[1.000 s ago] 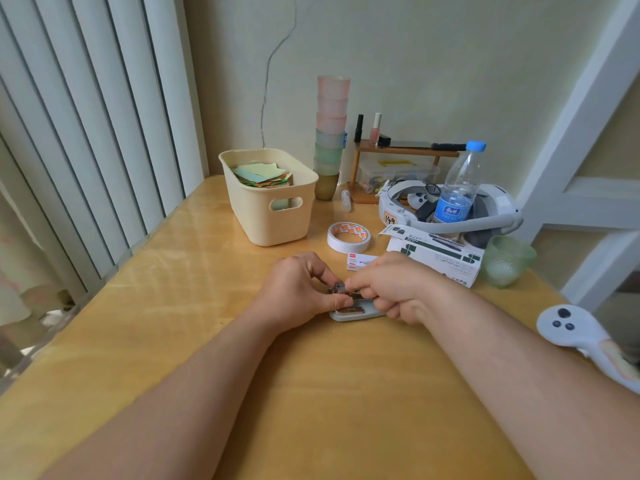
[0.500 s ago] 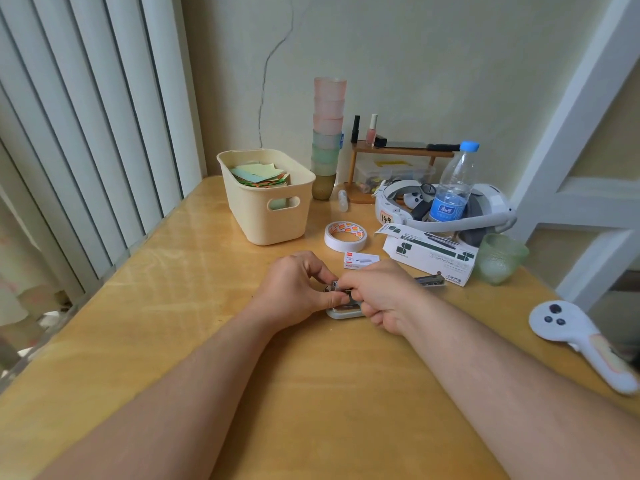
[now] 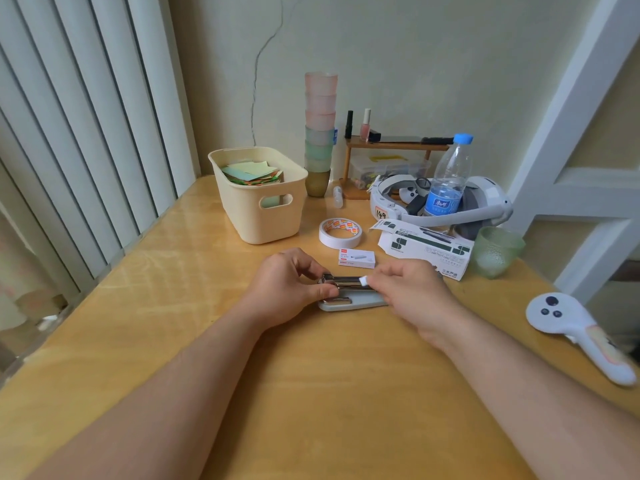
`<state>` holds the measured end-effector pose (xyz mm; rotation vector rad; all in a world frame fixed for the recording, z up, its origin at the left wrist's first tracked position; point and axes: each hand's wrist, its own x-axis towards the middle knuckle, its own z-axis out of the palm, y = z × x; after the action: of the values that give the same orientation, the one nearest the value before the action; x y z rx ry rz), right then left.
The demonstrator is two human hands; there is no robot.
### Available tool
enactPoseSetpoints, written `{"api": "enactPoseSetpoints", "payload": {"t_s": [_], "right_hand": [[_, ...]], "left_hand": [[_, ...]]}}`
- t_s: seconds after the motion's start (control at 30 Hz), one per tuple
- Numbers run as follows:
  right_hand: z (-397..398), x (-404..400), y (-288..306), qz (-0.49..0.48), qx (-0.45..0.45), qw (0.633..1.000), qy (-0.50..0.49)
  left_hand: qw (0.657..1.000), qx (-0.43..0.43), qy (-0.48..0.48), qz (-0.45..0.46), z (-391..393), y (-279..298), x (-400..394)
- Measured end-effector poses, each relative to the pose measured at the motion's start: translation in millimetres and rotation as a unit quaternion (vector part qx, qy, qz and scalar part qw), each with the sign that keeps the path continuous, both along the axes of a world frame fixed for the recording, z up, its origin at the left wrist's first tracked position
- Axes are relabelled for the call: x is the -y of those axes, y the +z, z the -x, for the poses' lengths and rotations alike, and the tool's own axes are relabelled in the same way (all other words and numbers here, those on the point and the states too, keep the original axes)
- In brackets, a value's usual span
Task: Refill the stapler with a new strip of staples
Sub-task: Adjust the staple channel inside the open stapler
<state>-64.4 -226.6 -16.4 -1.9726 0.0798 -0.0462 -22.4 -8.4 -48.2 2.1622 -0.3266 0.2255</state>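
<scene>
Cream basket [image 3: 258, 202] holding coloured paper slips [image 3: 251, 172]. Stacked tumblers [image 3: 319, 133] behind. Tape roll [image 3: 340, 232], water bottle [image 3: 449, 178] inside VR headset [image 3: 485, 206], green glass [image 3: 496, 251], white controller [image 3: 575, 334] at right.

The table [image 3: 207, 306] is wood under a glossy varnish — window light streaks across its smooth top. At its middle the stapler [image 3: 349, 292] shows a bright, polished metal magazine over a matt pale plastic base. Just behind the stapler lies a small paper box of staples [image 3: 356, 258], then a roll of tape [image 3: 340, 232] with a printed paper core. Left of the tape stands a cream basket [image 3: 258, 199] of smooth matt plastic holding coloured paper sheets [image 3: 251, 172]. Right of the stapler sit a printed cardboard carton [image 3: 426, 251] and a pebbled green tumbler [image 3: 497, 251] — translucent, rough-textured. Behind the carton stands a clear glossy plastic bottle [image 3: 448, 178].
</scene>
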Motion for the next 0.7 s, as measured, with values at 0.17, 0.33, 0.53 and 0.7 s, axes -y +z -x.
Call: {"api": "enactPoseSetpoints", "payload": {"t_s": [0.17,0.33,0.53,0.7], "right_hand": [[13,72,-13,0.232,0.101,0.967,-0.012],[23,104,-25,0.466,0.172,0.864,-0.076],[17,107,-29,0.450,0.164,0.877,-0.034],[19,113,-33,0.370,0.146,0.916,-0.043]], "left_hand": [[1.000,-0.022,0.005,0.008,0,0,1],[0.999,-0.032,0.002,0.014,2,2,2],[0.999,-0.050,-0.001,0.019,5,1,2],[0.999,-0.052,-0.009,0.011,6,2,2]]}}
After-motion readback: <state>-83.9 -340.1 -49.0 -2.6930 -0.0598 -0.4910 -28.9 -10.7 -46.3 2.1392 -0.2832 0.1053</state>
